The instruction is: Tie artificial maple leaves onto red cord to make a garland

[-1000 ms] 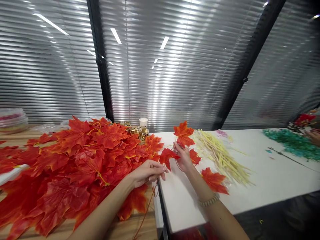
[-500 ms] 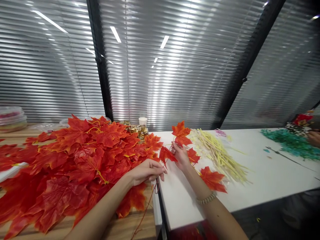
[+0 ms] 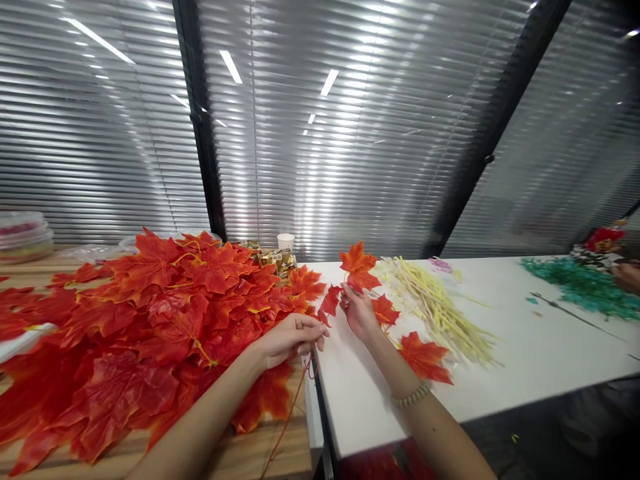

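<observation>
My left hand (image 3: 295, 339) is closed in a pinch over the gap between two tables, on a thin reddish cord (image 3: 289, 413) that trails down to the wooden table. A small red leaf (image 3: 330, 301) hangs between my hands, close to the left fingertips. Over the white table, my right hand (image 3: 357, 310) pinches the strand of an artificial maple leaf garland. An orange-red maple leaf (image 3: 359, 265) rises above its fingers. More leaves on that strand lie under my right forearm, one of them a large maple leaf (image 3: 424, 357).
A big heap of red maple leaves (image 3: 165, 320) covers the wooden table (image 3: 250, 460). Behind it stand a paper cup (image 3: 285, 241) and gold packets (image 3: 280, 261). Yellow strips (image 3: 435, 307) and teal foliage (image 3: 580, 287) lie on the white table (image 3: 520, 353). Another person's hand (image 3: 626, 275) shows at far right.
The red leaf between my hands has turned and now hangs more upright. My right hand and the upper leaf have shifted slightly left; my left hand has risen a little.
</observation>
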`<state>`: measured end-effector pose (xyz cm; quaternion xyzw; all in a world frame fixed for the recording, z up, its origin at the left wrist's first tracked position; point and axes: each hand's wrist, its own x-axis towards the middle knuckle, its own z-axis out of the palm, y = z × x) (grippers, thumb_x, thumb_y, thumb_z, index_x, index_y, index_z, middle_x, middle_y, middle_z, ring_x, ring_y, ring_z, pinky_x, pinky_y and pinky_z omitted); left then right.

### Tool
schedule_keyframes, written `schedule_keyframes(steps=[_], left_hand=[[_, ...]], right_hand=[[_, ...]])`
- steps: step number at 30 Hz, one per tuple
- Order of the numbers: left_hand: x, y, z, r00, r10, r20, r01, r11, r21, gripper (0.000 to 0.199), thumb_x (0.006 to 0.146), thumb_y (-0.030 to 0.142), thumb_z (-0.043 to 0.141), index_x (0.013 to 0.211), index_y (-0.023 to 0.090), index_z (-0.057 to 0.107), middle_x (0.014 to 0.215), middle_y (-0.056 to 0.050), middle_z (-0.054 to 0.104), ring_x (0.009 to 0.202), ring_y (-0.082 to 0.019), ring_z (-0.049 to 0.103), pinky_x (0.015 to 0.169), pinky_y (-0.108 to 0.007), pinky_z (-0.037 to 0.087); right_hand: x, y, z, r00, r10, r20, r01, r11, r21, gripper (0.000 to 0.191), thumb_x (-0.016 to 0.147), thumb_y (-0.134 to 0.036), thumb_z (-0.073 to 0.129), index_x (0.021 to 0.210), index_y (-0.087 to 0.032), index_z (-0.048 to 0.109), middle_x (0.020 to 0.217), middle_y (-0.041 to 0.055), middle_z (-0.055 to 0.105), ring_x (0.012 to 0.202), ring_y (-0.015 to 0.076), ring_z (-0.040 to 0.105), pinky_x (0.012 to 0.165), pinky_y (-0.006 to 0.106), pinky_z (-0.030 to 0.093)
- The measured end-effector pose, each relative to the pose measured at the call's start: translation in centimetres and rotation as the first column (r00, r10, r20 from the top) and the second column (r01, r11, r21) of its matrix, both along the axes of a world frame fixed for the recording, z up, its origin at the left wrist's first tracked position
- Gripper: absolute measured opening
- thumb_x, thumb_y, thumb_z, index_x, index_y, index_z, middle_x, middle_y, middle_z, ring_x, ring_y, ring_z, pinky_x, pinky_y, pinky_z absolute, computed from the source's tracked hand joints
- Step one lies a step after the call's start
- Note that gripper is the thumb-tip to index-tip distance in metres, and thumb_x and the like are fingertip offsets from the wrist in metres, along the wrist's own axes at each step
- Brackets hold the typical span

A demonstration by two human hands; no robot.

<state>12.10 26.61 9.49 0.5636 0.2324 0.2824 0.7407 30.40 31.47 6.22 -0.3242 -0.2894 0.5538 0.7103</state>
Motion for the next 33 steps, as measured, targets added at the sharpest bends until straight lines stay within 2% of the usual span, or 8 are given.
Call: schedule_keyframes(steps=[9, 18, 23, 33], left_hand=[[0.01, -0.07, 0.08, 1.000, 0.010, 0.022, -0.009, 0.999, -0.036, 0.028, 0.068, 0.037, 0.069, 0.072, 0.010, 0.061, 0.058, 0.001, 0.055, 0.039, -0.002, 0.031, 0.039, -0.019, 0.016], [0.10, -0.14, 0.01, 1.000, -0.007, -0.010, 0.007, 1.000, 0.012, 0.026, 0.071, 0.035, 0.066, 0.074, 0.010, 0.063, 0.060, 0.000, 0.056, 0.041, -0.002, 0.033, 0.042, -0.019, 0.019], [0.15, -0.25, 0.17, 0.999, -0.011, -0.053, 0.014, 0.999, 0.044, 0.027, 0.072, 0.037, 0.065, 0.069, 0.010, 0.062, 0.060, 0.000, 0.056, 0.041, -0.003, 0.033, 0.042, -0.020, 0.019], [0.40, -0.40, -0.13, 0.991, -0.042, -0.128, 0.052, 0.996, 0.078, 0.029, 0.072, 0.039, 0.064, 0.076, 0.010, 0.065, 0.062, -0.002, 0.059, 0.042, -0.004, 0.033, 0.044, -0.021, 0.020]], right_hand=[[-0.03, 0.00, -0.28, 0.999, 0.030, 0.037, -0.029, 0.999, -0.020, 0.025, 0.053, -0.027, 0.079, 0.069, -0.017, 0.061, 0.063, -0.0029, 0.053, 0.048, 0.0033, 0.039, 0.042, 0.018, 0.032], [0.02, 0.20, -0.42, 0.999, 0.038, 0.028, -0.037, 0.999, -0.029, 0.026, 0.053, -0.026, 0.079, 0.070, -0.016, 0.063, 0.063, -0.0033, 0.053, 0.048, 0.0026, 0.039, 0.043, 0.017, 0.031], [0.09, 0.17, -0.43, 0.998, 0.047, 0.041, -0.045, 0.998, -0.034, 0.026, 0.053, -0.028, 0.079, 0.071, -0.016, 0.063, 0.061, -0.0035, 0.053, 0.048, 0.0031, 0.038, 0.043, 0.018, 0.030], [-0.45, -0.10, -0.37, 0.996, 0.073, 0.052, -0.072, 0.997, -0.036, 0.023, 0.054, -0.026, 0.078, 0.067, -0.016, 0.062, 0.061, -0.0037, 0.052, 0.048, 0.0032, 0.037, 0.044, 0.018, 0.030]])
